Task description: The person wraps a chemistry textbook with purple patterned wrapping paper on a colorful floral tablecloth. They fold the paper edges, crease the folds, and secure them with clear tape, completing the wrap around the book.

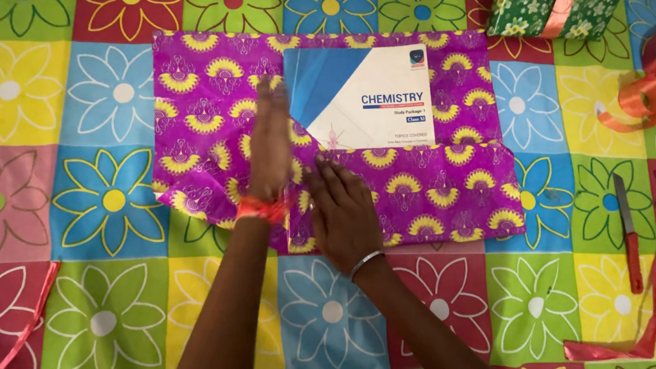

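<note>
Across the flower-patterned cloth [71,231] lies a sheet of purple wrapping paper [202,100], folded partway over a white and blue book [372,97] at its middle. Judging by this, the wrap is mid-fold, with the upper flap not yet closed. Left hand [271,146] presses flat and open on the left flap; right hand [344,211] pins the lower fold, fingers spread, gripping nothing. Next calls for creasing firmly.

Half-wrapped parcel: I've got a flat rectangle in purple paper with yellow fans [423,192] at centre, its white-and-blue printed cover [367,94] still bare up top.
Wrapped gift: top right corner, green floral box [533,0], orange-red ribbon, blue bow I think.
</note>
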